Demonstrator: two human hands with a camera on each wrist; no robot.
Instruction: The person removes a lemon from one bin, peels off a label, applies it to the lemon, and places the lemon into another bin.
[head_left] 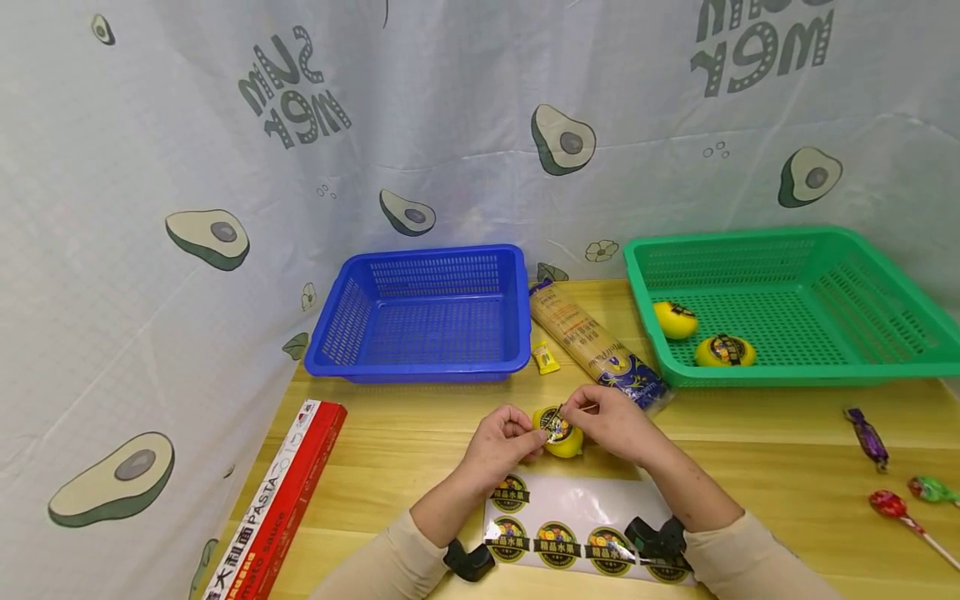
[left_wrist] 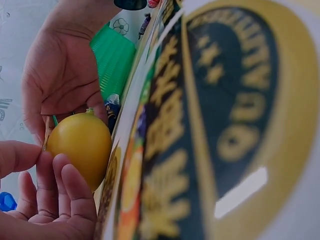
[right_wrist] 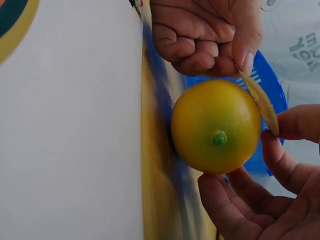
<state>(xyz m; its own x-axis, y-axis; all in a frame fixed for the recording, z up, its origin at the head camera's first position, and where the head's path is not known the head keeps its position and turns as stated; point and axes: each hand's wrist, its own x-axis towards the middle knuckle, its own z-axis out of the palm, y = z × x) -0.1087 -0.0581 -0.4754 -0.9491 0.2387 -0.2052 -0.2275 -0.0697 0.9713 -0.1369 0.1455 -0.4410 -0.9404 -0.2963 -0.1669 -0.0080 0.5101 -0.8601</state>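
Observation:
A yellow lemon with a green stem tip rests on the wooden table. Over its upper side lies a round black-and-gold fruit sticker, curved and standing slightly off the peel at its edges. My left hand pinches one edge of this sticker between thumb and finger. The opposite edge is pinched by my right hand, whose other fingers reach under the lemon in the right wrist view. Just below both hands is a white sticker sheet carrying several of the same round labels.
A blue basket stands behind on the left, a green basket with two labelled lemons on the right. Between them lie a spaghetti pack and a yellow candy. A red pasta box is left; wrapped sweets and lollipops are right.

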